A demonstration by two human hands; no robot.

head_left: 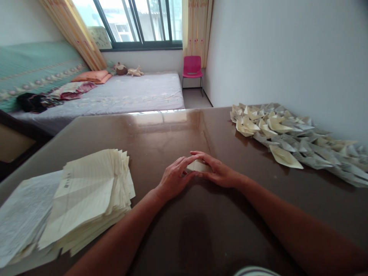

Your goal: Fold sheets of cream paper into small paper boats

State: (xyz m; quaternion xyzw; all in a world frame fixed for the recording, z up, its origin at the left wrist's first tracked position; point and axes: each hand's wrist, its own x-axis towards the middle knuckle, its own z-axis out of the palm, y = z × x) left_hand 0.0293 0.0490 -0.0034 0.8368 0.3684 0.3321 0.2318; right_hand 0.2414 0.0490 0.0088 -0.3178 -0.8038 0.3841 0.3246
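Observation:
Between my two hands, over the middle of the brown tabletop (161, 149), is a small piece of folded paper (199, 166), cream in colour. My left hand (178, 174) grips its left end, thumb below and fingers along the top. The right end is pinched in my right hand (215, 168), whose fingertips meet those of the left. Much of the paper is covered by my fingers, so its full shape is hidden. Off to the right lies a large heap of folded paper boats (284, 159), some cream and some grey with print.
At the left is a thick stack of cream lined sheets (86, 191), overlapping printed grey sheets (28, 211). Beyond the far table edge stand a bed (149, 90) and a pink chair (192, 67). A white wall (276, 53) runs along the right side.

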